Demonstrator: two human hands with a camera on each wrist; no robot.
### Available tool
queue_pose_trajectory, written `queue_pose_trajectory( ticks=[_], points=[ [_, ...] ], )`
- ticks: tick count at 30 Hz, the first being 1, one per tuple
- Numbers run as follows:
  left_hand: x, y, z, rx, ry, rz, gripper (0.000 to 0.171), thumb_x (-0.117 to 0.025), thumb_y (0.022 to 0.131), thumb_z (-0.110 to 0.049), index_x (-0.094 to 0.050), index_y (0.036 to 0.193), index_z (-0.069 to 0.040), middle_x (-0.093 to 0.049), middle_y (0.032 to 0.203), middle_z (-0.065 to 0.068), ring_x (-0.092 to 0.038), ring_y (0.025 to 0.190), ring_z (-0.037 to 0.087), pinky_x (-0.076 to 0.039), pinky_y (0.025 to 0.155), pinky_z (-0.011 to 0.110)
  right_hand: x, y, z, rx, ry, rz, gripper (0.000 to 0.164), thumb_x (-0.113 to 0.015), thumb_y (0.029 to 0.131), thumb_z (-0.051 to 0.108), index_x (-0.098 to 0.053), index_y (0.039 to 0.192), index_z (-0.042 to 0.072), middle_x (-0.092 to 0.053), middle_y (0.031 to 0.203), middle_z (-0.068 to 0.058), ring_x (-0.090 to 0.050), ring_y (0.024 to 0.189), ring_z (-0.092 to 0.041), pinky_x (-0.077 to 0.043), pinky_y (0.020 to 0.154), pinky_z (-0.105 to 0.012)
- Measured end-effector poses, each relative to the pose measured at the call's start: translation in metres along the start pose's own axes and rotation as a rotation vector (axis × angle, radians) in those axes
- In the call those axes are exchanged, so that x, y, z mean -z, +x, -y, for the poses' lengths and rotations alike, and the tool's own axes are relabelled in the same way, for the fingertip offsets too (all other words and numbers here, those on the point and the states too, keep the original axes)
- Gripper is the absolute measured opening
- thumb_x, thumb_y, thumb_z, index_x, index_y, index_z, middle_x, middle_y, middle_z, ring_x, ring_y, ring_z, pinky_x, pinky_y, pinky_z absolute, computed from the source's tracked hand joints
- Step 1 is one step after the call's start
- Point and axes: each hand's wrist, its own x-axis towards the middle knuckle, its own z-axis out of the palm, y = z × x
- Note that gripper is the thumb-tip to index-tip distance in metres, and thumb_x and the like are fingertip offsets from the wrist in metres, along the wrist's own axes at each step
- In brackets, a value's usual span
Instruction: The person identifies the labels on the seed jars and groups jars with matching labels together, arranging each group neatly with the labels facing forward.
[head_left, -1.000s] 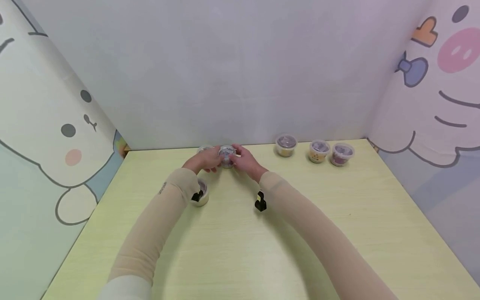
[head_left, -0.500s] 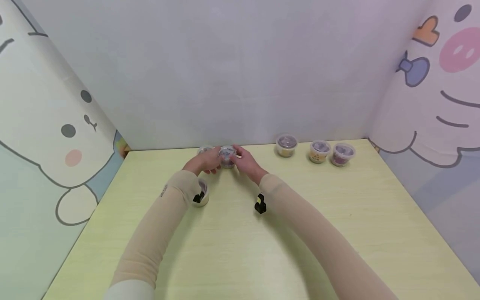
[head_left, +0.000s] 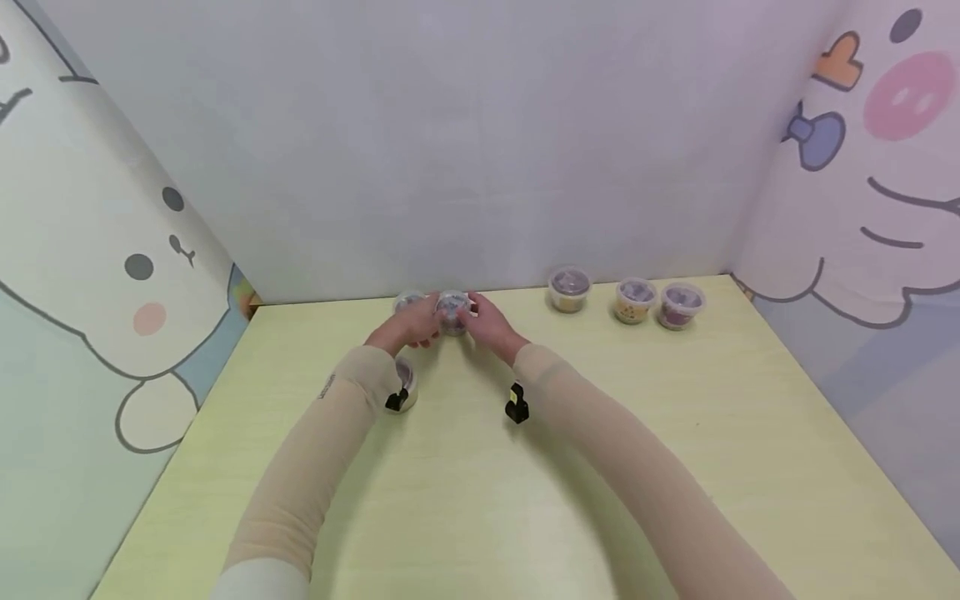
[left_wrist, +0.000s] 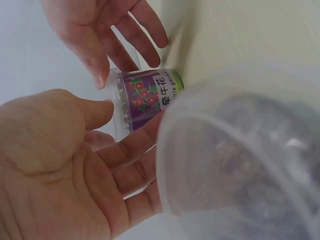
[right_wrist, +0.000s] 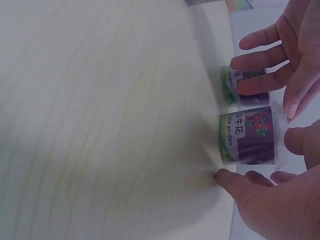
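My left hand (head_left: 415, 322) and right hand (head_left: 492, 325) hold a small lidded plastic cup (head_left: 453, 313) between them at the table's back edge. Its purple label with red flowers shows in the left wrist view, where the cup (left_wrist: 145, 97) has a clear lid. Both thumbs touch the lid's rim, while the fingers lie along the cup's sides. Just left of it stands another cup (head_left: 407, 298), partly hidden behind my left hand; its matching label (right_wrist: 230, 95) shows in the right wrist view. A third cup (head_left: 408, 377) stands nearer, below my left wrist, large and blurred in the left wrist view.
On the back right of the pale wood table (head_left: 480, 508) stand a yellowish cup (head_left: 570, 292), an orange-patterned cup (head_left: 633, 302) and a purple cup (head_left: 680, 307). A plain light backdrop (head_left: 480, 167) rises behind the table. Cartoon-printed panels flank it.
The head view has shifted slightly. Both hands stay around the same cup, with only tiny finger movements.
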Motion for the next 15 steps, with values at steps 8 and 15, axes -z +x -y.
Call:
queue_pose_trajectory(
  ticks=[8, 15],
  points=[
    [-0.005, -0.006, -0.01, -0.1, 0.159, -0.178, 0.059, -0.035, 0.11, -0.033, -0.027, 0.157, 0.003, -0.066, 0.119, 0.022, -0.068, 0.092, 0.033, -0.053, 0.086, 0.045, 0.026, -0.002, -0.004, 0.038, -0.164, -0.018, 0.059, -0.051, 0.108, 0.032, -0.032, 0.157, 0.005, -0.044, 0.153, -0.021, -0.044, 0.139, -0.037, -0.039, 0.113, -0.047],
    [-0.013, 0.0, -0.045, -0.187, 0.2, -0.268, 0.045, -0.052, 0.105, -0.033, -0.057, 0.14, -0.006, -0.064, 0.133, 0.014, -0.061, 0.12, 0.031, -0.05, 0.099, 0.047, 0.076, -0.002, -0.005, 0.148, -0.156, -0.183, 0.043, -0.055, 0.104, 0.015, -0.048, 0.146, 0.004, -0.054, 0.144, -0.017, -0.052, 0.13, -0.033, -0.045, 0.107, -0.044]
  ],
)
